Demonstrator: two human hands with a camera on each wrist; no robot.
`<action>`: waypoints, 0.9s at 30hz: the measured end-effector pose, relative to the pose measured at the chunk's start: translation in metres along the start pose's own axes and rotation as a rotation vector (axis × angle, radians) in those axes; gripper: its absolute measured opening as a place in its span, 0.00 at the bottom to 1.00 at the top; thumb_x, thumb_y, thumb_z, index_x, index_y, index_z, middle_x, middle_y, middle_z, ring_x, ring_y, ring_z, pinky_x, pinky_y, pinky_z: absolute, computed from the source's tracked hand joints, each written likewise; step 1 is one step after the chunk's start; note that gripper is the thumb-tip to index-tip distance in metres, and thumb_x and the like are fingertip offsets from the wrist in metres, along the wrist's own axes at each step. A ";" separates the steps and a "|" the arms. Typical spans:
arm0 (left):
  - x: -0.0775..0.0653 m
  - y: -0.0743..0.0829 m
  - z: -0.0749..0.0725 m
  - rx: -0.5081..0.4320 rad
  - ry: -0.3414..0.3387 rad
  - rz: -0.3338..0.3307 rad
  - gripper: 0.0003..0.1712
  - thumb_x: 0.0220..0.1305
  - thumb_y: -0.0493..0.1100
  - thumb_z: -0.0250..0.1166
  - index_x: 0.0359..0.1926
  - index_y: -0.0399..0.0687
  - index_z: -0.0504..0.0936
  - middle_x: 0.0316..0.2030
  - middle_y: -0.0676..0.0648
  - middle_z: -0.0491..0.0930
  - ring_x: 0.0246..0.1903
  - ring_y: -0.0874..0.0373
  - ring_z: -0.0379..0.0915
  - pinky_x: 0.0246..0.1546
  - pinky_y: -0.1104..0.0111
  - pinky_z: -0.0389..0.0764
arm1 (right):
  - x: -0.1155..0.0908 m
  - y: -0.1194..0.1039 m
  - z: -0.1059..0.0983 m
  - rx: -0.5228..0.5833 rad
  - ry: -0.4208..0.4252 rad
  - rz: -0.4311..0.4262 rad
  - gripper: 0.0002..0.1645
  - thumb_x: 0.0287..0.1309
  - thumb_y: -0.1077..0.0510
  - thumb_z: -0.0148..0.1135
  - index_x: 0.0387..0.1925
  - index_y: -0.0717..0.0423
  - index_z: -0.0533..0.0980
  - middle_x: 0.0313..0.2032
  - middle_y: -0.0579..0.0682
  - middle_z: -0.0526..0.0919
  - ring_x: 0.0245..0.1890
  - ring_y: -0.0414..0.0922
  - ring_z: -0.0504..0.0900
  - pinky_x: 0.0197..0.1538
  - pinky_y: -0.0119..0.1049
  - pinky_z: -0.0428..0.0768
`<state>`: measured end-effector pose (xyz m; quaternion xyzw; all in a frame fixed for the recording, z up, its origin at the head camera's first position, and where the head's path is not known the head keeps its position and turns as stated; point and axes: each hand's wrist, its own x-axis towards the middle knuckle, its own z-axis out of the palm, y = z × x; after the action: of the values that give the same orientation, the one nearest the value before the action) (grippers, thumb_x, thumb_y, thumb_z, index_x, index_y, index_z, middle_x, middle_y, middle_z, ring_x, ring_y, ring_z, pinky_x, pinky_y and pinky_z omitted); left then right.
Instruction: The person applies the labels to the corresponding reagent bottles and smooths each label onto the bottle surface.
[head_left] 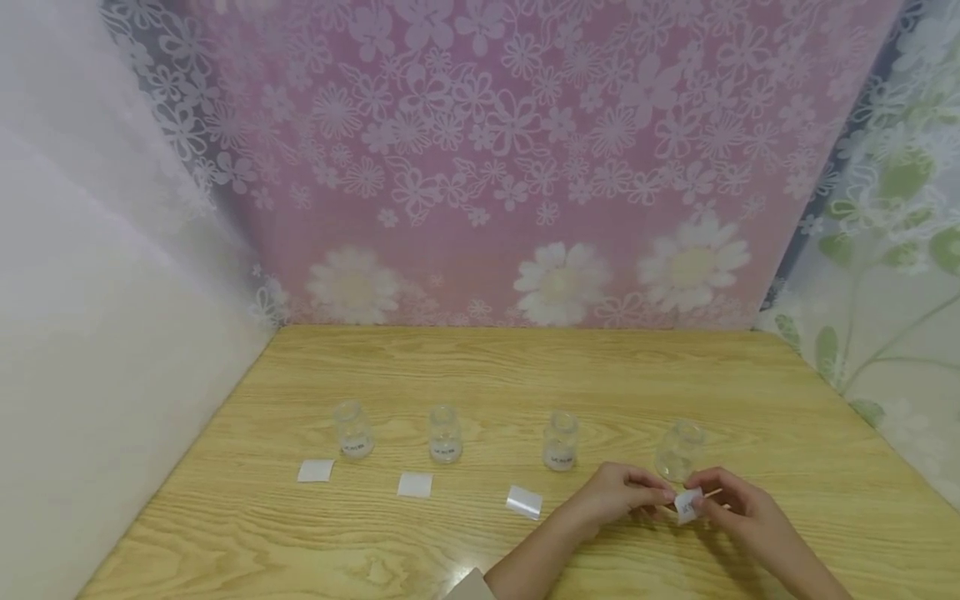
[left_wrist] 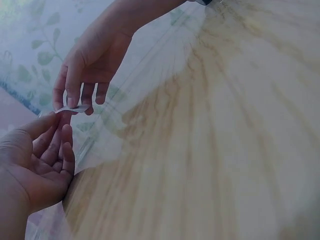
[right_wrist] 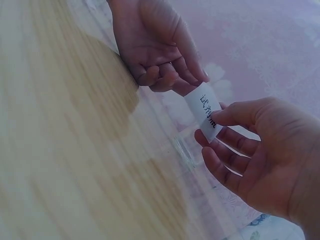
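Note:
A small white label (head_left: 687,505) with black handwritten characters is held between both hands, in front of the rightmost clear glass bottle (head_left: 678,454). My left hand (head_left: 611,497) pinches one end of it between thumb and fingertip. At the other end, my right hand (head_left: 742,510) grips it with the thumb over the writing and fingers behind. The right wrist view shows the label (right_wrist: 204,107) face on, its last character partly under the thumb. Seen from the left wrist, the label (left_wrist: 74,108) is nearly edge-on and slightly curved. No label shows on the rightmost bottle.
Three more glass bottles stand in a row to the left: a far-left one (head_left: 354,432), a second (head_left: 446,435) and a third (head_left: 561,442), each bearing dark writing low down. Near them lie white paper pieces (head_left: 316,471), (head_left: 415,484) and a glossy slip (head_left: 524,502) on the wooden table (head_left: 300,550).

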<state>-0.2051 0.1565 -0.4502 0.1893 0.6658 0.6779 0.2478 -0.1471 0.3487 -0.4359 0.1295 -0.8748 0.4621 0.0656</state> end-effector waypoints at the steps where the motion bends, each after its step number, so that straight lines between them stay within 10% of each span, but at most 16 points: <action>1: 0.000 0.000 0.000 0.000 -0.003 -0.005 0.06 0.58 0.39 0.65 0.34 0.40 0.84 0.24 0.51 0.82 0.22 0.62 0.75 0.20 0.74 0.72 | -0.001 0.000 0.000 -0.001 0.000 0.000 0.08 0.62 0.65 0.54 0.43 0.63 0.73 0.36 0.44 0.78 0.29 0.42 0.77 0.28 0.35 0.78; 27: -0.001 0.003 -0.002 0.045 -0.094 0.002 0.11 0.63 0.41 0.60 0.36 0.37 0.83 0.25 0.53 0.81 0.23 0.65 0.73 0.20 0.76 0.69 | 0.001 0.005 0.002 0.031 -0.004 -0.093 0.11 0.59 0.71 0.54 0.45 0.67 0.68 0.37 0.42 0.77 0.31 0.39 0.78 0.27 0.35 0.78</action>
<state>-0.2056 0.1541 -0.4473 0.2272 0.6684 0.6533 0.2735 -0.1491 0.3498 -0.4407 0.1722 -0.8608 0.4717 0.0832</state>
